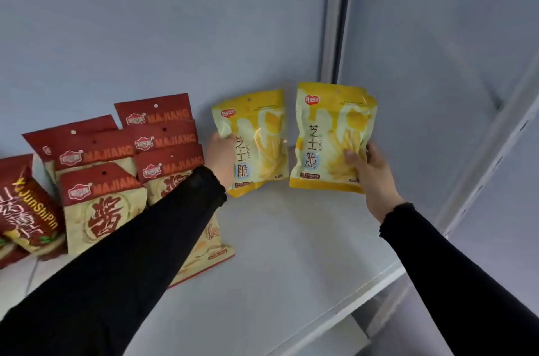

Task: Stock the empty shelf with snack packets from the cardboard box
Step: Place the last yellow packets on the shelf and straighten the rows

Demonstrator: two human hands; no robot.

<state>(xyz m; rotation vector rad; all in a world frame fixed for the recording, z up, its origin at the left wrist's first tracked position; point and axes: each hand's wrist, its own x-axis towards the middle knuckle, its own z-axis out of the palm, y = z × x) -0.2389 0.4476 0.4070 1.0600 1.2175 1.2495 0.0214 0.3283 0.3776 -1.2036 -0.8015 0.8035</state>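
Two yellow snack packets stood upright, side by side, toward the back of a white shelf (291,253). The left hand (221,159) gripped the left packet (256,137) by its left edge, fingers wrapped behind it. The right hand (369,169) held the right packet (329,134) at its lower right corner, thumb pressed on the front. The two packets were just beside each other, a narrow gap between them, and their bottom edges looked to be at or just above the shelf floor; contact could not be confirmed.

The likely risk was toppling. These were soft, puffy pouches with narrow crimped bases, so once let go they could have tipped forward or slid flat on the smooth shelf. The left sleeve (131,239) lay across a stack of red packets (163,134), and drawing that arm back could have dragged them over.

The yellow packets were glossy plastic film, pillow-shaped, with a flat sealed top strip and a small hang hole. The red packets, to the left, were similar film pouches with red tops and cream lower panels, leaning in overlapping rows. The shelf and back panel (175,20) were smooth, painted and pale. The cardboard box was not in view.
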